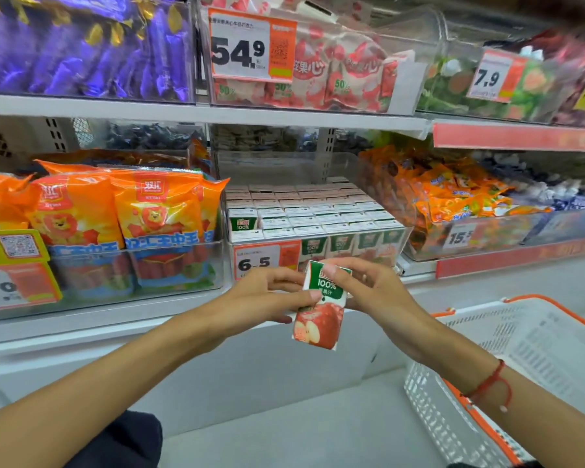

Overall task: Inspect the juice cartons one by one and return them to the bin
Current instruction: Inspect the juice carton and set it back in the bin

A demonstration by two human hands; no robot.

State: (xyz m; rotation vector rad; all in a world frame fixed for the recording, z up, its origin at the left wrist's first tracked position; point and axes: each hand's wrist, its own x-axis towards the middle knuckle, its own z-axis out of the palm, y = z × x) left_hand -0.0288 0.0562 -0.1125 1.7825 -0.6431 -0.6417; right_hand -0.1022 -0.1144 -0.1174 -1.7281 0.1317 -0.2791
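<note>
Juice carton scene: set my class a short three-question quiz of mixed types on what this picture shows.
1. True or false: both hands hold one juice carton.
2. Which fruit is pictured on it? A) orange B) apple C) grape
3. Fill in: the price tag on the carton bin reads ___.

Key: 1 true, the left hand and right hand both grip it. 2 B. 3 6.5.

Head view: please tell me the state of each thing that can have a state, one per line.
Carton: held by both hands, tilted, closed.
Left hand: gripping the carton.
Right hand: gripping the carton's top.
Bin: almost full, one gap at front left.
Basket: no goods visible inside.
</note>
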